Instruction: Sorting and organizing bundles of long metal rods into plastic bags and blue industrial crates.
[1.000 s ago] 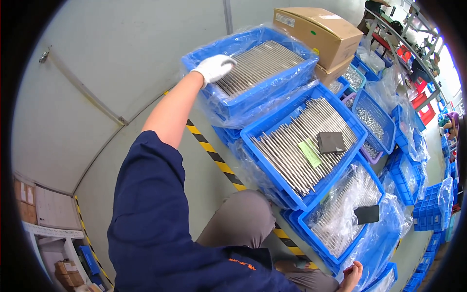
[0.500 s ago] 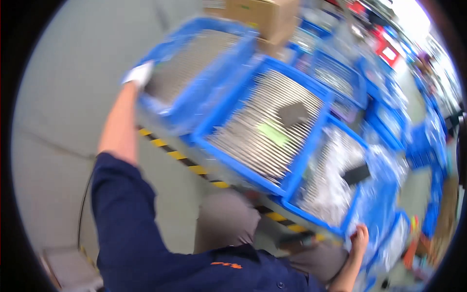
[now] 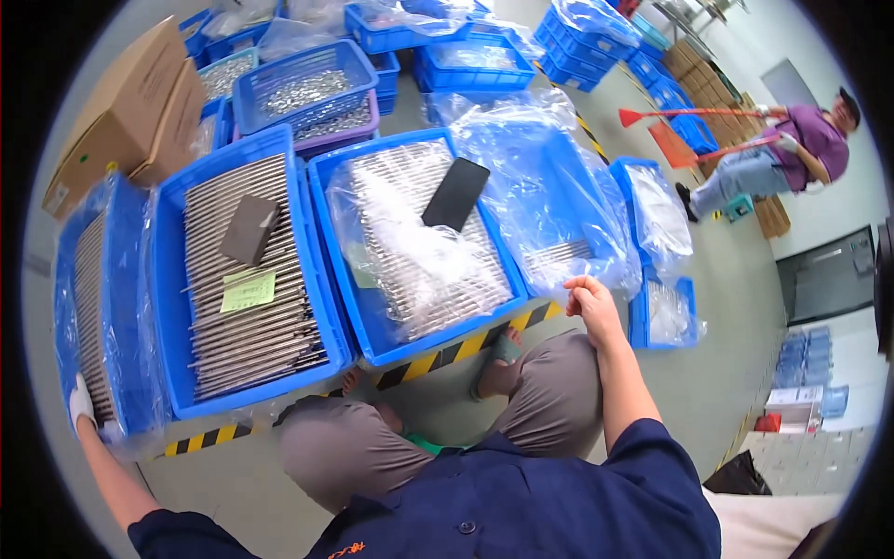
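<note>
My left hand (image 3: 82, 402), in a white glove, is at the near left edge of the leftmost blue bin (image 3: 130, 373); its fingers appear closed over the rim. Thin metal rods (image 3: 90, 317) lie along that bin's left side, inside a plastic liner. Bare and loosely curled, my right hand (image 3: 596, 309) is above my right knee, with nothing visible in the fingers. Just beyond it stands a blue bin lined with clear plastic (image 3: 531, 186), with a few metal rods (image 3: 557, 255) at its near end.
Between them, two bins of rods hold a dark block (image 3: 250, 229), a green note (image 3: 249, 292) and a black flat object (image 3: 455, 194). Cardboard boxes (image 3: 112, 121) stand at far left. Striped tape (image 3: 438, 359) edges the floor. A person (image 3: 801, 149) holds red-handled tools at right.
My view has swung to the right, so the bins appear further left and the person has come into sight. My left hand remains at the leftmost bin; my right stays near my knee.
</note>
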The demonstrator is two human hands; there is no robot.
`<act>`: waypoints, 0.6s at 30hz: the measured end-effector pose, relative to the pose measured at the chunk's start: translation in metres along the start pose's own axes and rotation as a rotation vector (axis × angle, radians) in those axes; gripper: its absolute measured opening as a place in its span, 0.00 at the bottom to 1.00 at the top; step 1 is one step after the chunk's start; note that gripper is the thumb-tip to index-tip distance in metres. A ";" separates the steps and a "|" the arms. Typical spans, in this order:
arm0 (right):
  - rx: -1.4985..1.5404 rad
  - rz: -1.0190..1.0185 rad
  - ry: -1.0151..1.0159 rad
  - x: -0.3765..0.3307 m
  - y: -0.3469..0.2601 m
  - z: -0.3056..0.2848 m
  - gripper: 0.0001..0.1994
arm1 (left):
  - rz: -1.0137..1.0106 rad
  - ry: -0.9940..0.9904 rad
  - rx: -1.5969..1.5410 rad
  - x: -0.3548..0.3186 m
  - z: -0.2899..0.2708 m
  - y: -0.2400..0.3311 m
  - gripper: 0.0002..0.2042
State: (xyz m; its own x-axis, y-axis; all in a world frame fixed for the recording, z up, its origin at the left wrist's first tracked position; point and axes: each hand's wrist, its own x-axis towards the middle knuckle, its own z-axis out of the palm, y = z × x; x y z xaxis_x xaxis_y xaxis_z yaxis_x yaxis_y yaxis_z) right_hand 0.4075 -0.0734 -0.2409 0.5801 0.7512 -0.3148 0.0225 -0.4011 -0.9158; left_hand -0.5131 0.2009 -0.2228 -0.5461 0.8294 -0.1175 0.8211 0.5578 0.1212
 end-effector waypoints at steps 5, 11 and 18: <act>0.093 -0.009 0.019 -0.014 0.007 -0.007 0.07 | -0.039 0.037 -0.012 -0.022 -0.030 -0.013 0.34; 0.150 0.000 0.092 -0.025 0.020 -0.041 0.06 | -0.068 0.529 -0.124 -0.067 -0.038 0.046 0.28; 0.188 -0.017 0.072 -0.030 0.010 -0.052 0.07 | 0.469 0.772 -0.542 -0.152 -0.097 0.164 0.21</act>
State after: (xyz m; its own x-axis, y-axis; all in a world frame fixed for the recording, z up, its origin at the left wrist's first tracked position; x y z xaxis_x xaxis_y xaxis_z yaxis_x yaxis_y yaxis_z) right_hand 0.4322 -0.1271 -0.2275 0.6375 0.7153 -0.2865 -0.1160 -0.2785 -0.9534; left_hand -0.3115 0.1691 -0.0898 -0.3071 0.6533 0.6920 0.8974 -0.0434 0.4391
